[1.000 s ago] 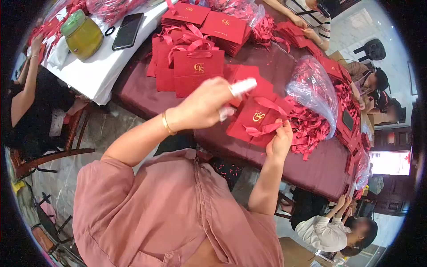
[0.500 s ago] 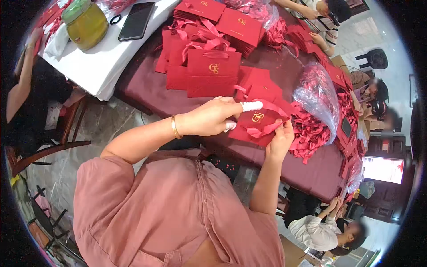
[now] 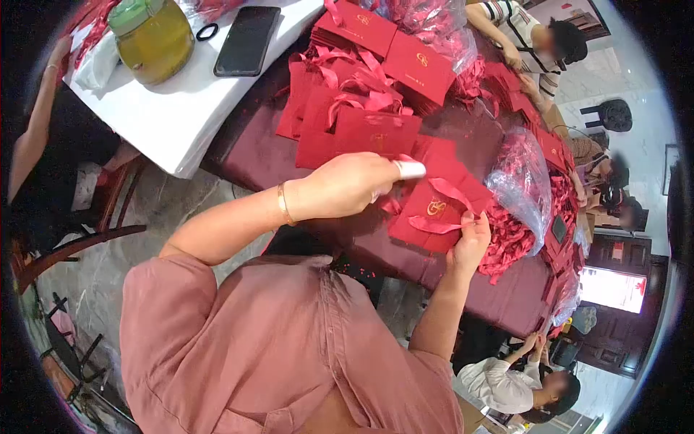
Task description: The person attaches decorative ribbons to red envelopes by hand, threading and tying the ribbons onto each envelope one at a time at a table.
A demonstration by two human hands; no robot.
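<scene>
A red paper gift bag [image 3: 436, 242] with a gold monogram lies in front of me, over other red bags on the cloth. My right hand [image 3: 470, 239] is closed on its pink ribbon handle [image 3: 432, 227], near the bag's right edge. To the left of the bag, my left hand [image 3: 350, 184] has its fingers curled together, with white tape [image 3: 412, 171] around a fingertip. Pieces of ribbon show beside those fingers, but whether they hold any is hidden. Behind my left hand sits a group of ribboned red bags [image 3: 378, 132].
A clear plastic bag [image 3: 517, 184] with red ribbons lies to the right. Stacked red bags [image 3: 419, 65] stand at the back. On the white-covered table [image 3: 163, 130] are a jar of yellow liquid [image 3: 153, 47] and a phone [image 3: 247, 42]. Several people sit around the tables.
My left hand has drawn slightly left, away from the bag's face. My right hand has moved a little right and down with the ribbon. The view has shifted slightly.
</scene>
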